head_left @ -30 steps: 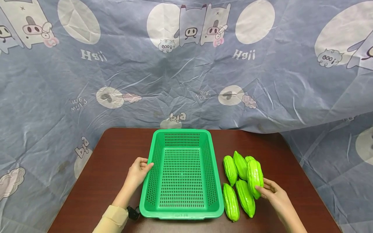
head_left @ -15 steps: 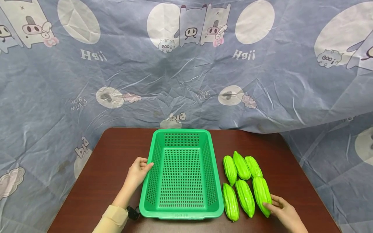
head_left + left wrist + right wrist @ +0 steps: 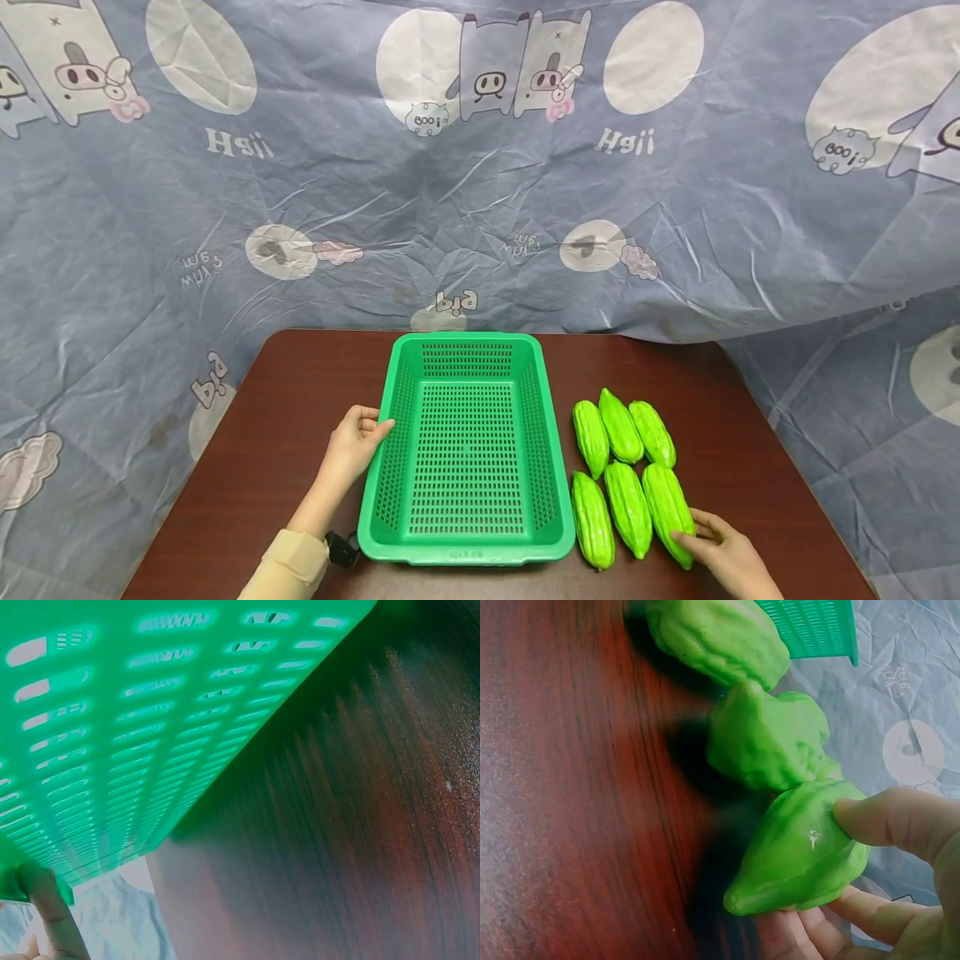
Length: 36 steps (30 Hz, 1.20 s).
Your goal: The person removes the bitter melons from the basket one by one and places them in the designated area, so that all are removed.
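Note:
A green plastic basket (image 3: pixel 468 458) with slotted walls stands in the middle of the table, nothing inside it. My left hand (image 3: pixel 356 439) grips its left rim; in the left wrist view a finger (image 3: pixel 54 911) curls at the rim's edge. To the basket's right lie several bright green, ridged bitter melons (image 3: pixel 628 508) in two rows. My right hand (image 3: pixel 727 550) holds the front-right bitter melon (image 3: pixel 666 504), thumb on top and fingers underneath in the right wrist view. That melon lies right beside its neighbour (image 3: pixel 769 739).
The dark red-brown table (image 3: pixel 300 392) has a patterned grey-blue cloth (image 3: pixel 450 192) hanging behind it and at its sides. A small black object (image 3: pixel 343 550) is by my left wrist, near the basket's front-left corner.
The bitter melon in my right hand has come down from over the back-right melon toward the front, then slightly left against the front row. My left hand and the basket have stayed put.

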Motion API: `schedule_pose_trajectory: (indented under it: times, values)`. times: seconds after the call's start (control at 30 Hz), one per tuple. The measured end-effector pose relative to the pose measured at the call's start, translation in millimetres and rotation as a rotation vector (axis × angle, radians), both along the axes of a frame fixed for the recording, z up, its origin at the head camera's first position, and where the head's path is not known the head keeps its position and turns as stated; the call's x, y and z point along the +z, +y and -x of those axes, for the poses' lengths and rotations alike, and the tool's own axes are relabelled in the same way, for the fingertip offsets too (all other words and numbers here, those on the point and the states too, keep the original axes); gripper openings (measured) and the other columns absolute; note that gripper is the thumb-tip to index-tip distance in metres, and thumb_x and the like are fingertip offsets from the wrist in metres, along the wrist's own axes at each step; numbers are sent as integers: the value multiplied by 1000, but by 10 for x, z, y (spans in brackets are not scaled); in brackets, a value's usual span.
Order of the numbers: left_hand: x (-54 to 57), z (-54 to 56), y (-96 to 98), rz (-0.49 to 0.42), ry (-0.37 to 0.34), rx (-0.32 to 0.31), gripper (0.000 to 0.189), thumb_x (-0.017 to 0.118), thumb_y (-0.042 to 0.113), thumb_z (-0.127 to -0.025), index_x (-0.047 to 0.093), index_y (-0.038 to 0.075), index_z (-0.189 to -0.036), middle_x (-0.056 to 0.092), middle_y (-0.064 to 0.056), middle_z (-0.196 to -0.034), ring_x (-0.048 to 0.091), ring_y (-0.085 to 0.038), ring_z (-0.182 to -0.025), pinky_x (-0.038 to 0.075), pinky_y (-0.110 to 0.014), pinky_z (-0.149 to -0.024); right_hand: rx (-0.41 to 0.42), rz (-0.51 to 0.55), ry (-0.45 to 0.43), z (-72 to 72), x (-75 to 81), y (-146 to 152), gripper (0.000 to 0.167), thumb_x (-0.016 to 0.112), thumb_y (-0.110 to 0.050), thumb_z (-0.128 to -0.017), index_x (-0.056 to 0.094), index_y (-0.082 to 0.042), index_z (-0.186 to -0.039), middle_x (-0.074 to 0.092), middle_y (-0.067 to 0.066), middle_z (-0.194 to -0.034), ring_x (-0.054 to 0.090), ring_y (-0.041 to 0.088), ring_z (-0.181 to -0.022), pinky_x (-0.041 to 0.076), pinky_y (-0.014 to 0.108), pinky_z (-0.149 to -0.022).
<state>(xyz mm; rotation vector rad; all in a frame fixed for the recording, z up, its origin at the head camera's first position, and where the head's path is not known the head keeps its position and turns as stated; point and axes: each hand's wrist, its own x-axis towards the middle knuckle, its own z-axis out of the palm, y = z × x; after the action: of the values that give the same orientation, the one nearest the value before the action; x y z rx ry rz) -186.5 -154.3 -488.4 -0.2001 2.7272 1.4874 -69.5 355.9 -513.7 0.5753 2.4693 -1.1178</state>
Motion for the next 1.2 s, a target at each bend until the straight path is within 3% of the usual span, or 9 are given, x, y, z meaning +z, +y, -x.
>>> schedule_pose_trajectory:
  times: [0.37, 0.8, 1.2]
  values:
    - [-9, 2, -3, 0, -8, 0, 39, 67, 26, -95, 55, 0, -122, 63, -14, -101, 64, -26, -92, 53, -37, -74, 34, -46, -18, -20, -47, -19, 98, 68, -59, -85, 37, 17, -139, 55, 38, -124, 59, 46, -107, 53, 45, -80]
    - [-10, -5, -5, 6, 3, 1, 38, 68, 25, -95, 56, 0, -121, 63, -13, -99, 65, -25, -91, 54, -36, -73, 15, -21, -24, -32, -77, -65, 102, 70, -59, -83, 33, 18, -140, 52, 40, -125, 56, 50, -109, 53, 46, -80]
    - [1, 1, -7, 19, 6, -5, 39, 68, 25, -95, 56, -1, -122, 63, -14, -100, 65, -26, -91, 54, -38, -74, 34, -48, -3, -14, 29, -25, 97, 65, -58, -88, 32, 16, -143, 45, 40, -136, 49, 53, -120, 53, 45, -84]
